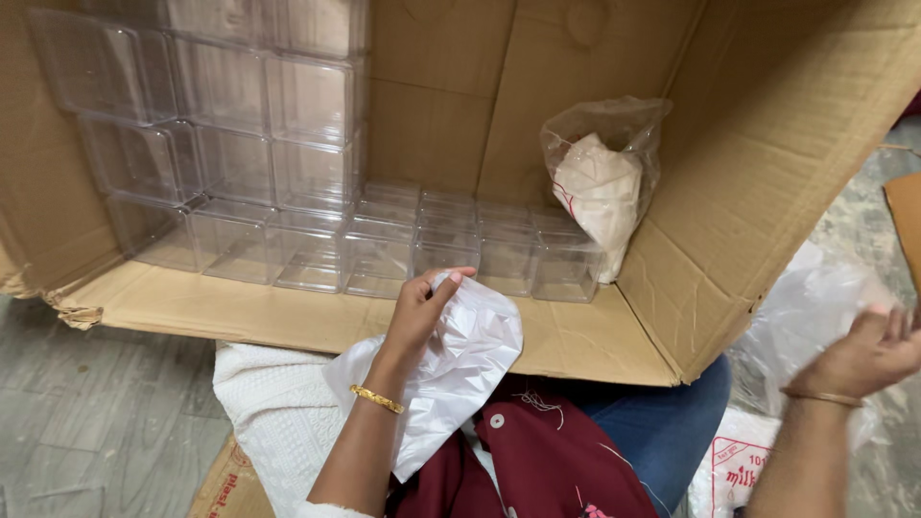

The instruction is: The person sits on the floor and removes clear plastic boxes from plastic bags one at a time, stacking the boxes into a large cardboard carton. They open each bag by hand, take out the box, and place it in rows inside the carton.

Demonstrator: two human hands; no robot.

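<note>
My left hand (420, 309), with a gold bangle on the wrist, grips the top edge of a white plastic bag (462, 374) that hangs over my lap, just in front of a large cardboard box (576, 341) lying on its side. At the far right my right hand (868, 353), slightly blurred, has its fingers closed on a crumpled clear plastic bag (801, 312) outside the box. Several clear plastic boxes (317, 230) are stacked against the carton's back and left wall, a short way beyond my left hand.
A clear bag with white folded material (602, 187) leans in the carton's right rear corner. A white printed sack (734, 470) lies at the lower right. White cloth (264, 403) and dark red fabric (556, 460) cover my lap. The floor is grey (96, 412).
</note>
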